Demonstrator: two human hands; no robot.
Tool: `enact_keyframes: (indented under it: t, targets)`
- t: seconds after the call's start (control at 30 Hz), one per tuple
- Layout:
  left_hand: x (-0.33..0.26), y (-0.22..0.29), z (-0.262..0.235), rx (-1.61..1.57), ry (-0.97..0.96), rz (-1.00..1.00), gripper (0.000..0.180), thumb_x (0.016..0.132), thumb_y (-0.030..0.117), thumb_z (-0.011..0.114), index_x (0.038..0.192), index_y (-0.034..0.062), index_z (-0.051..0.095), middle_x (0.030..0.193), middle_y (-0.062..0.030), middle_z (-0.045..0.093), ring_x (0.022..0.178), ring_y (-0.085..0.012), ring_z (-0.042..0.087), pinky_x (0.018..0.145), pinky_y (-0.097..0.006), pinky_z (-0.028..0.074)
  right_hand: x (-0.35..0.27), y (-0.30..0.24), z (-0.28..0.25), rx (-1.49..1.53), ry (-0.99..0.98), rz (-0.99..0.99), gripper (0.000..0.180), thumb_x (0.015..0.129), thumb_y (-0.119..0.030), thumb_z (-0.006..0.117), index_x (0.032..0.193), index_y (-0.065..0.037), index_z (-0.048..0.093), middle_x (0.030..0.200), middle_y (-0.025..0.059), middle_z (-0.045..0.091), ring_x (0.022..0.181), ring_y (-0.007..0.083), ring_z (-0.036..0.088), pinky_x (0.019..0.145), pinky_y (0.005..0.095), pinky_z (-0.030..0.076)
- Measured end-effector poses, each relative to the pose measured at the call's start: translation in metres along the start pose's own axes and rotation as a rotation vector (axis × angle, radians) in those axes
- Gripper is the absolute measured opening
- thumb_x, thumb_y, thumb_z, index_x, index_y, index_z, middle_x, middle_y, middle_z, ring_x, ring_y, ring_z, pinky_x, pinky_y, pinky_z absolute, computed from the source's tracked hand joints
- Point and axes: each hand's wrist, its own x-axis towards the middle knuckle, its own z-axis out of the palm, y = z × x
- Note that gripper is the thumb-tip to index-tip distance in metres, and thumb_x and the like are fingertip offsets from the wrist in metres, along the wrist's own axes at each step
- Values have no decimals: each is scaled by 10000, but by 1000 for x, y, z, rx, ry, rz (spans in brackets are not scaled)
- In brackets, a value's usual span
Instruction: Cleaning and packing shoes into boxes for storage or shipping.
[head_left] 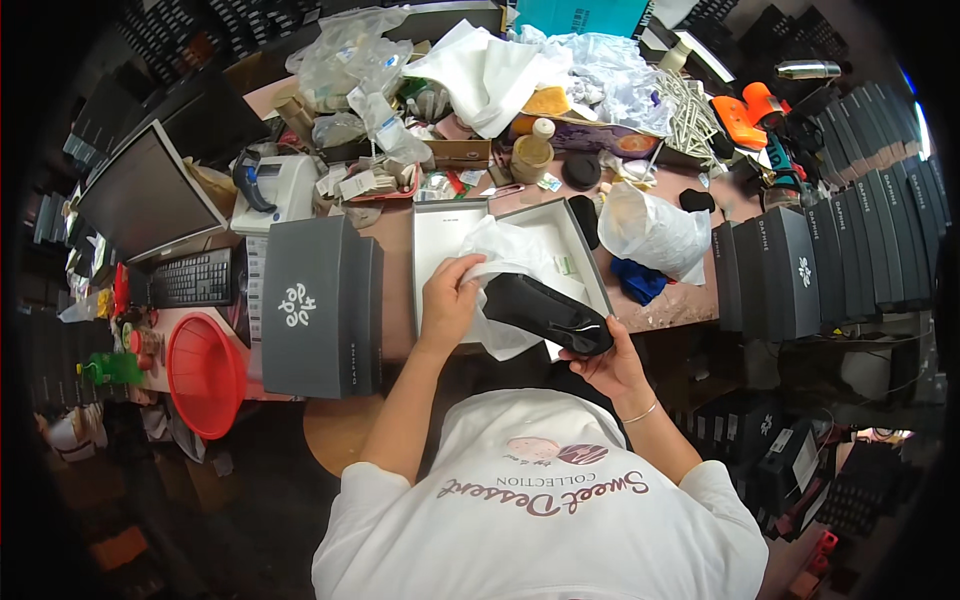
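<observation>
A black shoe (545, 312) with a glossy toe lies tilted over the near side of an open shoebox (591, 262). My right hand (612, 368) is closed around the shoe's shiny end, thumb along its side. White tissue paper (510, 339) wraps loosely about the other end of the shoe. My left hand (450, 300) pinches that paper at its left edge, beside the shoe. Behind them the box's white inside shows, with its lid or second half (436, 229) at the left. What lies under the paper is hidden.
Dark grey shoeboxes (310, 310) stand at my left, and more (780, 270) line the right. A red basket (205, 375), keyboard (192, 278) and monitor (150, 195) are farther left. A stuffed white plastic bag (650, 232) sits right of the open box. Bottles and clutter fill the back.
</observation>
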Motion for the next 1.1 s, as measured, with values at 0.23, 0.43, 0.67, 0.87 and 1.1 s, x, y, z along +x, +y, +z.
enact_keyframes:
  t: [0.23,0.43,0.67,0.87,1.1]
  targets:
    - [2,38,13,-36,-98,20,237,771,-24,621,1004,-2,659,828,-104,597,693,-182,584,636,-282,457,-3,1,-12,162,-122,-25,497,917,-422,548,1224,-32,546,1083,159,652,899,342,666,676,360,561]
    - [-34,85,23,99,-197,538,439,641,-73,633,1058,54,683,812,-87,608,656,-242,606,572,-323,493,-1,8,40,61,-23,-94,462,907,-276,599,1284,-32,489,1210,145,588,1092,284,588,920,402,498]
    - [-77,85,58,-200,-483,770,464,638,-27,653,1100,10,649,765,-59,574,615,-201,582,512,-300,476,20,37,40,-457,-23,-576,474,953,-235,508,1380,-56,405,1358,125,472,1230,227,481,1034,381,404]
    - [-87,67,58,-83,-688,775,335,791,82,669,1119,26,626,796,-61,586,640,-215,593,533,-281,497,48,43,46,-507,-17,-504,519,950,-265,517,1398,-48,373,1372,127,458,1231,223,476,1030,373,401]
    - [-93,28,15,-729,100,-572,792,851,393,671,1446,69,262,1426,-124,354,1294,-276,369,1063,-431,309,52,50,58,-1000,-199,-365,574,946,-300,526,1420,-39,335,1388,128,443,1232,218,471,1025,363,397]
